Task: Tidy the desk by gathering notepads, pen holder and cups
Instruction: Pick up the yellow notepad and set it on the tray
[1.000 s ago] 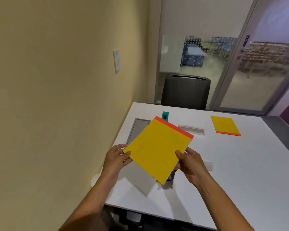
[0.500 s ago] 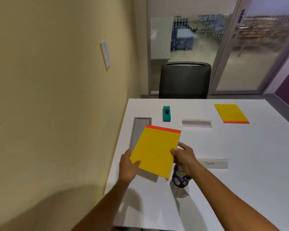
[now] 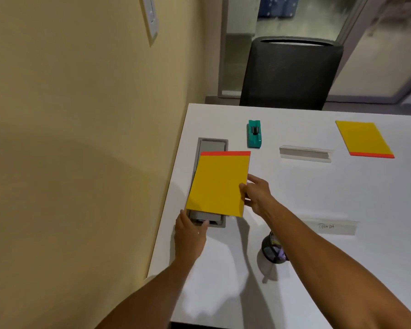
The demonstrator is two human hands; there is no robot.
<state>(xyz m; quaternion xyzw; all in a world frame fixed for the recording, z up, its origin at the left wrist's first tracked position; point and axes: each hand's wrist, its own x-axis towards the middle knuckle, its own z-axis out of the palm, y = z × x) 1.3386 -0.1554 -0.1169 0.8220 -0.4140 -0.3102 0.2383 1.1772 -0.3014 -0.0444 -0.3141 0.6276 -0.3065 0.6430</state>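
Note:
A yellow notepad with a red top strip hangs low over the desk's left side, above a grey cable hatch. My right hand grips its right edge. At its lower left corner sits my left hand, fingers reaching under the pad. A second yellow notepad lies flat at the far right of the white desk. A dark mesh pen holder stands near the front, partly hidden behind my right forearm.
A grey cable hatch is set into the desk by the yellow wall. A teal stapler, a clear name stand and a labelled name stand lie on the desk. A black chair stands behind.
The notepad has come down and turned square to the desk, and it now hangs over the cable hatch. Both hands moved forward with it. The camera tilted down.

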